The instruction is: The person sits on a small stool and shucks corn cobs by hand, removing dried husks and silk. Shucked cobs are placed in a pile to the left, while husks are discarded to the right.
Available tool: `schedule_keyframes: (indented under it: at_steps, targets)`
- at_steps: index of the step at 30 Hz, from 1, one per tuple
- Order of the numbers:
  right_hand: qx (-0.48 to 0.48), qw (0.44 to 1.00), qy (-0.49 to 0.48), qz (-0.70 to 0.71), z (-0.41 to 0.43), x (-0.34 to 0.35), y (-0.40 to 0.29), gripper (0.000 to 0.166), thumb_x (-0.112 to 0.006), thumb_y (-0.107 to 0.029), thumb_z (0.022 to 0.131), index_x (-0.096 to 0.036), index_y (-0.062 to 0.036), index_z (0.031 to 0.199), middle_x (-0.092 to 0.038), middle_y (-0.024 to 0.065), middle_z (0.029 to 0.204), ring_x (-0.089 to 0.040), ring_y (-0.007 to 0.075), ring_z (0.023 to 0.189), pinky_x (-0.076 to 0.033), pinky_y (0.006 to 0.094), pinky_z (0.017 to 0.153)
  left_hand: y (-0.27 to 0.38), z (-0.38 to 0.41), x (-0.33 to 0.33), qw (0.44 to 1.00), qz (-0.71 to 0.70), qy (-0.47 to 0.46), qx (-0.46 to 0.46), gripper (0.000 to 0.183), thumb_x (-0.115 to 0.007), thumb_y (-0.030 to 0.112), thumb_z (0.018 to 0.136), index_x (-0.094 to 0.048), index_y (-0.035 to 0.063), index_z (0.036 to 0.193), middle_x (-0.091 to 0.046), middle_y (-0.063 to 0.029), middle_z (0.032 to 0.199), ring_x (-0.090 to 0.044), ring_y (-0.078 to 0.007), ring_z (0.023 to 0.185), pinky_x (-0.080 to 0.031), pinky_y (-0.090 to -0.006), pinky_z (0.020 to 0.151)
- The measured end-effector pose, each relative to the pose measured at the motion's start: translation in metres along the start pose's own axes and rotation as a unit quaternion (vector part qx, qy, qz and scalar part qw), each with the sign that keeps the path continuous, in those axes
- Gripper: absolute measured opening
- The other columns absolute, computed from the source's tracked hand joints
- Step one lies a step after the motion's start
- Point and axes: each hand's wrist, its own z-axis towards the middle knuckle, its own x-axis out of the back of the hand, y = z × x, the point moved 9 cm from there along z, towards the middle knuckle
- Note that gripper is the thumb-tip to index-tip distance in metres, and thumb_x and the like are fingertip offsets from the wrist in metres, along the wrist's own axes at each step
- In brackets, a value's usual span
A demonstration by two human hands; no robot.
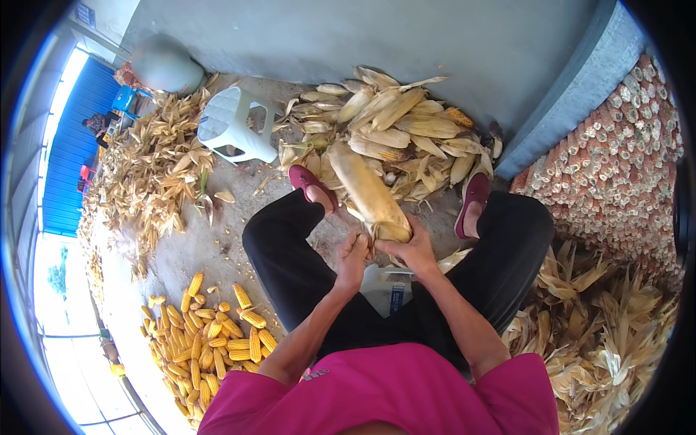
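Note:
An ear of corn in its dry husk points up and to the left from my hands, with its near end between them. My right hand grips that near end from the right side. My left hand is closed at the same end, its fingers pinched by the husk's edge; whether it holds a strip of husk is hard to tell. Past my feet lies a heap of unhusked corn ears against the wall. Husked yellow corn ears lie in a pile on the floor at my left.
A white plastic stool stands beyond my left foot, near a long heap of loose husks. Stacked corncobs rise at the right behind a grey pillar. More husks lie below them. A person is far off at the left.

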Motion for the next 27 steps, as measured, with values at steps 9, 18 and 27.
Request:
schedule_keyframes:
  at_steps: [9, 18, 27]
  targets:
    - [0.167, 0.959, 0.074, -0.215, -0.001, -0.001, -0.046, 0.077, -0.083, -0.016, 0.058, -0.046, 0.001, 0.123, -0.064, 0.0165, 0.103, -0.063, 0.0198, 0.094, -0.05, 0.0314, 0.082, 0.11, 0.082, 0.048, 0.989, -0.083, 0.06, -0.104, 0.027, -0.059, 0.025, 0.089, -0.053, 0.0007, 0.098, -0.056, -0.0055, 0.079, -0.054, -0.0138, 0.059, -0.046, -0.0263, 0.057]
    - [0.168, 0.955, 0.067, -0.237, -0.009, 0.004, -0.042, 0.074, -0.082, -0.017, 0.059, -0.047, -0.0003, 0.122, -0.064, 0.0174, 0.101, -0.064, 0.0217, 0.09, -0.051, 0.0321, 0.078, 0.129, 0.105, 0.051, 0.99, 0.046, 0.07, -0.114, 0.003, -0.064, 0.001, 0.081, -0.061, 0.0012, 0.083, -0.061, -0.0053, 0.084, -0.058, -0.0146, 0.073, -0.048, -0.0294, 0.061]
    - [0.034, 0.994, 0.106, -0.02, 0.022, 0.023, 0.015, 0.052, -0.076, -0.018, 0.064, -0.054, -0.0015, 0.108, -0.065, 0.0168, 0.092, -0.064, 0.0229, 0.084, -0.05, 0.034, 0.075, 0.059, 0.015, -0.074, 0.906, 0.318, -0.24, -0.142, 0.007, -0.059, 0.005, 0.082, -0.055, 0.0001, 0.085, -0.055, -0.0078, 0.074, -0.053, -0.0149, 0.07, -0.043, -0.0307, 0.062]
